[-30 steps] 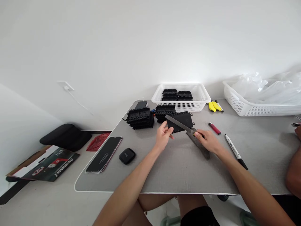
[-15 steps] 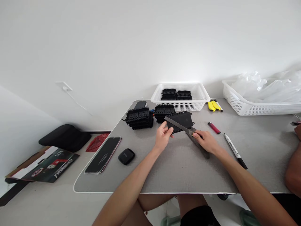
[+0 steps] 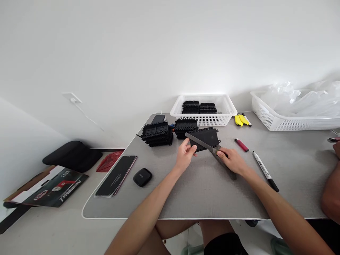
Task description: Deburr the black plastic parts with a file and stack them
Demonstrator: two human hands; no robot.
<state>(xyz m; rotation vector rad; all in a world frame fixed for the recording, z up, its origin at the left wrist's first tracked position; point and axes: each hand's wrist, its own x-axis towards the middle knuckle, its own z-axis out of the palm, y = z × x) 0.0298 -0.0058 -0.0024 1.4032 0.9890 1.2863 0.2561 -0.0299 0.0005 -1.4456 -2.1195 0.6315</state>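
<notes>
My left hand (image 3: 185, 154) grips the near left edge of a flat black plastic part (image 3: 207, 137), holding it tilted above the grey table (image 3: 202, 187). My right hand (image 3: 231, 160) is closed on the handle of a long flat metal file (image 3: 199, 142). The blade lies slanted across the face of the black part, its tip pointing up and left. Just behind the part sit two stacks of similar black parts (image 3: 157, 133).
A white basket (image 3: 228, 104) with more black parts stands at the back, a second white basket (image 3: 276, 122) with clear bags at right. A red lighter (image 3: 241, 145), black marker (image 3: 264, 170), yellow tools (image 3: 241, 119), phone (image 3: 115, 176) and small black case (image 3: 142, 176) lie around. Another person's arm (image 3: 330, 198) is at the right edge.
The file has slid slightly left along the black part with my right hand. My left hand and the part have barely shifted.
</notes>
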